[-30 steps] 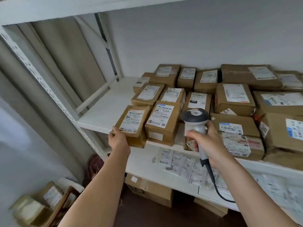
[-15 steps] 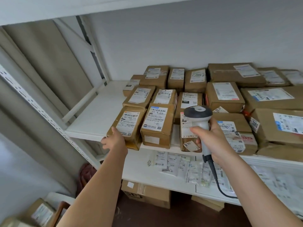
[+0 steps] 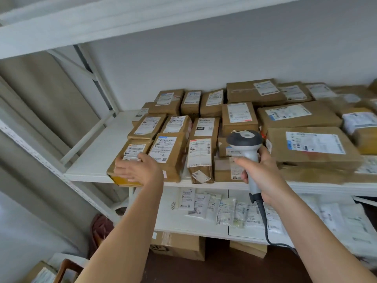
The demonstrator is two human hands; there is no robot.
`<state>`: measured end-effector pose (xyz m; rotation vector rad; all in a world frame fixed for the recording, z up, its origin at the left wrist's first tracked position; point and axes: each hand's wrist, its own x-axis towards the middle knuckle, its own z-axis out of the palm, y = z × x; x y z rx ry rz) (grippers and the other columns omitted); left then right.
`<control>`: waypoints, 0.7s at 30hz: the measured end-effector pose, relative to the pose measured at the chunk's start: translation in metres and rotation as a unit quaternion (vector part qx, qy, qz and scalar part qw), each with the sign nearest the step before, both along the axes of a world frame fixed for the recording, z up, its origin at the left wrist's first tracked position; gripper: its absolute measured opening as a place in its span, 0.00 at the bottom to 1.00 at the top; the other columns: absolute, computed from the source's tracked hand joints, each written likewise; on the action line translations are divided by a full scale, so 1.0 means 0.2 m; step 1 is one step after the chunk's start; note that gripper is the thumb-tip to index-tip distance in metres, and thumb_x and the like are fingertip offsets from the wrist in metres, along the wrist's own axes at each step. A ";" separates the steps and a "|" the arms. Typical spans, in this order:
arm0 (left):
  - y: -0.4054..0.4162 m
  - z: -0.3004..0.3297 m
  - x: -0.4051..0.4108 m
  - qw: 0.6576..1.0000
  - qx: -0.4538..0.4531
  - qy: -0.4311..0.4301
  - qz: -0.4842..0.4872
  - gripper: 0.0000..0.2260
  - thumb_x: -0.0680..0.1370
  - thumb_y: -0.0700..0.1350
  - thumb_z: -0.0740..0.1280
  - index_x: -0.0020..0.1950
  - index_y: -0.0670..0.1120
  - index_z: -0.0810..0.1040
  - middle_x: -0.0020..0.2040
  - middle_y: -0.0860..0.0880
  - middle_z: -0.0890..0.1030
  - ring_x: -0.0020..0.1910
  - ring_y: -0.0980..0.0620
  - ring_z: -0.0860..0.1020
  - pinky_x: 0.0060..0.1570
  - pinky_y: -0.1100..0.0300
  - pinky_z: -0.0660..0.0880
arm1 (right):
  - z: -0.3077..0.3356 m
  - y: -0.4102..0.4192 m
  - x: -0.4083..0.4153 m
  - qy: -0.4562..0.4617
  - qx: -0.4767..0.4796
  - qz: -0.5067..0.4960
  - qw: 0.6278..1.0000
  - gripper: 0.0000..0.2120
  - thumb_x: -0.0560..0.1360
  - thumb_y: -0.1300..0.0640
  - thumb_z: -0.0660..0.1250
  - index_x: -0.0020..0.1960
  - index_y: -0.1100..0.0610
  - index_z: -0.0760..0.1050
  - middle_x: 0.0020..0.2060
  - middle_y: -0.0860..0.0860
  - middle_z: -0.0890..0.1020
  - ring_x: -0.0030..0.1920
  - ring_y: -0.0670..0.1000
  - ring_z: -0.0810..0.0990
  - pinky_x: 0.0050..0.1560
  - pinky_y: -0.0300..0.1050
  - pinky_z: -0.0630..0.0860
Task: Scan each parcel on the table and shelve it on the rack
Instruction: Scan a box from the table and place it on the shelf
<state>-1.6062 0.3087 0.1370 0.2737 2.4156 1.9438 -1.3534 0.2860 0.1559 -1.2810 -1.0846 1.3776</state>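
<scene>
Since the earlier frames my left hand (image 3: 137, 170) has gone from gripping the end of the parcel (image 3: 130, 160) to lying over its near end, and the parcel now sits further onto the shelf (image 3: 91, 160), just left of centre frame. Its fingers look straight and spread across the box's front top edge, pressing rather than curling round it; a yellow strip of the parcel's front face shows beneath the palm. The parcel lies flat, label up, with its near end slightly over the shelf lip, and its right side is against a neighbouring brown box (image 3: 167, 154) of much the same size.

My right hand (image 3: 263, 172), right of centre, is wrapped round the handle of the grey barcode scanner (image 3: 244, 139), whose dark-rimmed head points toward the boxes. The scanner's cable (image 3: 265, 225) drops from the handle toward the lower right of the frame.

Behind and to the right, the same shelf is crowded with labelled cardboard boxes, the larger ones (image 3: 310, 146) at centre right. On the lower shelf (image 3: 173, 223), under the hands, lies a row of small white packets (image 3: 206, 205). More cardboard boxes (image 3: 179, 246) sit on the floor at bottom centre, and another box shows in the lower left corner.
</scene>
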 end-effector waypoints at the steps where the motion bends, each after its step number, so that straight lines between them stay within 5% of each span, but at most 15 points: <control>1: 0.03 0.03 0.12 0.999 0.013 0.022 -0.029 0.21 0.77 0.35 0.64 0.68 0.43 0.65 0.68 0.42 0.65 0.66 0.44 0.65 0.66 0.51 0.64 | 0.00 -0.01 0.08 0.001 0.002 -0.008 1.000 0.13 0.75 0.62 0.71 0.54 0.49 0.72 0.38 0.52 0.78 0.27 0.47 0.74 0.32 0.45 0.73; 6: 0.13 0.06 0.83 0.970 0.064 0.068 -0.226 0.17 0.76 0.32 0.64 0.64 0.41 0.67 0.63 0.43 0.66 0.58 0.48 0.67 0.54 0.61 0.67 | 0.00 -0.10 0.53 0.005 0.005 -0.086 0.996 0.15 0.75 0.62 0.70 0.57 0.52 0.70 0.38 0.52 0.77 0.27 0.47 0.73 0.31 0.43 0.72; 12: 0.19 0.04 1.67 0.889 0.105 0.059 -0.443 0.14 0.77 0.32 0.64 0.61 0.40 0.69 0.57 0.48 0.65 0.53 0.46 0.72 0.52 0.58 0.70 | 0.02 -0.28 1.13 0.014 0.016 -0.238 0.971 0.15 0.76 0.62 0.69 0.54 0.46 0.70 0.39 0.54 0.77 0.27 0.49 0.72 0.30 0.44 0.71; 16: 0.15 0.05 2.21 0.809 0.127 0.017 -0.574 0.08 0.79 0.33 0.61 0.54 0.43 0.68 0.42 0.50 0.71 0.36 0.58 0.71 0.36 0.70 0.68 | 0.02 -0.51 1.50 -0.002 0.007 -0.387 0.922 0.14 0.75 0.63 0.69 0.57 0.53 0.70 0.37 0.55 0.75 0.26 0.49 0.73 0.30 0.46 0.71; 21: -0.05 -0.02 2.86 0.673 0.112 -0.023 -0.731 0.08 0.78 0.33 0.61 0.52 0.46 0.71 0.41 0.49 0.74 0.36 0.54 0.73 0.37 0.67 0.70 | 0.02 -0.85 1.92 -0.015 -0.016 -0.533 0.846 0.14 0.75 0.61 0.70 0.59 0.54 0.71 0.40 0.55 0.77 0.26 0.47 0.74 0.28 0.42 0.72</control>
